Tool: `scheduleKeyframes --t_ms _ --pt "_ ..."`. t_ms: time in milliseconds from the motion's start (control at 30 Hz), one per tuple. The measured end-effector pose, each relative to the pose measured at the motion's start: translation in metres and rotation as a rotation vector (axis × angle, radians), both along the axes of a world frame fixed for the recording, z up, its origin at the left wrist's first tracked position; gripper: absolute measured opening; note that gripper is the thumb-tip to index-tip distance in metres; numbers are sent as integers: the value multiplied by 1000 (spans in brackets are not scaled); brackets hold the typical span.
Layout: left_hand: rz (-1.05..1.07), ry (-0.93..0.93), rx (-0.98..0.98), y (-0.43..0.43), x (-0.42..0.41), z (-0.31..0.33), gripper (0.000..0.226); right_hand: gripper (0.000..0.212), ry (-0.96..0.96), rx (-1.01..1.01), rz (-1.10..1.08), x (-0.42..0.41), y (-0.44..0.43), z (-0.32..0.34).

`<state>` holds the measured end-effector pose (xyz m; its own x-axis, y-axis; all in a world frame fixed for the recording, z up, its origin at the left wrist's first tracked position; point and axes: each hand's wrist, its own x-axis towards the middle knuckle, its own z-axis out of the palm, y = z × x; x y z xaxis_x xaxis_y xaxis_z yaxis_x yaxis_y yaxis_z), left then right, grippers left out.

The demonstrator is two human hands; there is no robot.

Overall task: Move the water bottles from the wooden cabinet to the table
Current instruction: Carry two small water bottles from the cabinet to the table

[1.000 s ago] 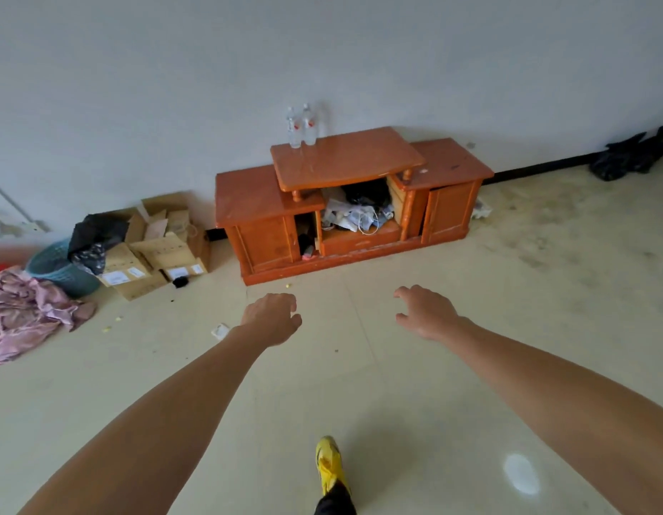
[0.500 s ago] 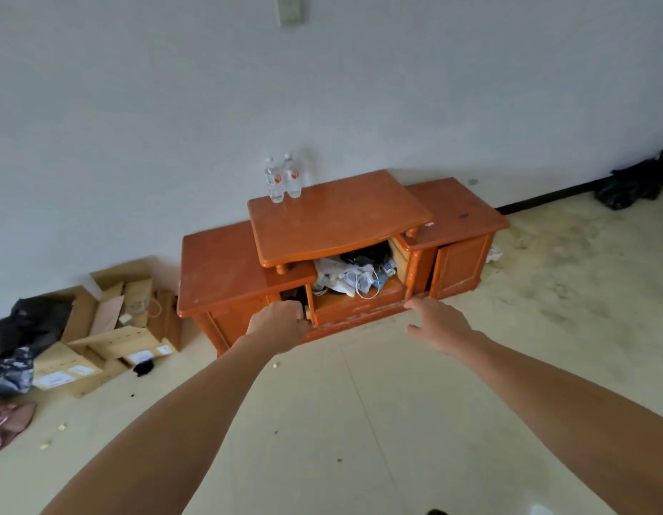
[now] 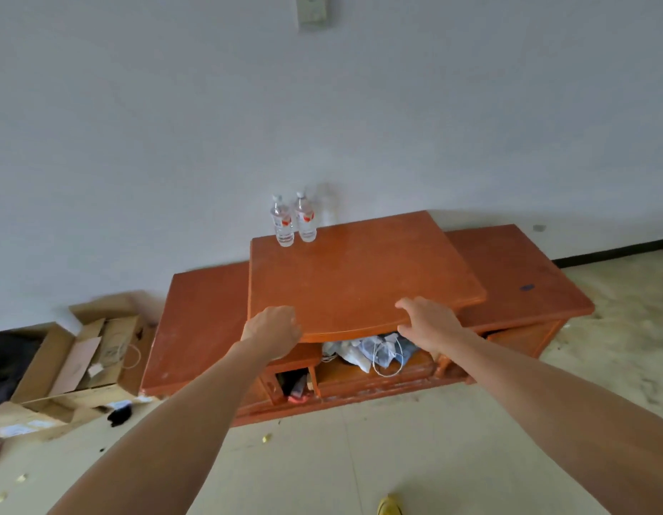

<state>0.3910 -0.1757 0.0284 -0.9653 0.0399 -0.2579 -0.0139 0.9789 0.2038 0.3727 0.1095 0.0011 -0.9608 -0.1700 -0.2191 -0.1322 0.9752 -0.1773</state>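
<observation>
At the wooden cabinet (image 3: 359,276) front, left hand (image 3: 272,330) fingers are being held loosely curled, tips hidden; right hand (image 3: 430,325) fingers apart

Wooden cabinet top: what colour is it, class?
The wooden cabinet is glossy orange-brown; the head view shows it best.

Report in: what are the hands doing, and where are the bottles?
Left hand, right hand empty, near front edge. Water bottles upright at back of wooden cabinet, untouched. Bare top between.
</observation>
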Motion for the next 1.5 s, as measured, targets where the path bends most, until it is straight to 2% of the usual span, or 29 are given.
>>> scheduleKeyframes --t_ms 333,633,867,1000,1133,1267,1367,1500 --pt "124 -24 29 -32 -178 -21 23 49 18 10 127 -210 -40 6" --pt "83 -92 -29 -87 -363 -47 21 49 -43 26 98 -380 -103 -19" --pt "129 -45 34 -110 -478 -85 40 53 -80 31 85 -473 -145 -61" --pt "125 63 80 -108 -526 -115 45 58 -12 15 126 -517 -171 -82" --pt "84 99 49 -115 -557 -139 45 61 139 -34 184 -552 -201 -101" --pt "90 130 74 -128 -564 -147 30 52 131 12 278 -572 -222 -109" --pt "142 135 47 -140 -555 -149 26 36 162 79 240 -577 -222 -113" --pt "252 87 75 -152 -522 -159 33 41 180 119 183 -569 -218 -124"
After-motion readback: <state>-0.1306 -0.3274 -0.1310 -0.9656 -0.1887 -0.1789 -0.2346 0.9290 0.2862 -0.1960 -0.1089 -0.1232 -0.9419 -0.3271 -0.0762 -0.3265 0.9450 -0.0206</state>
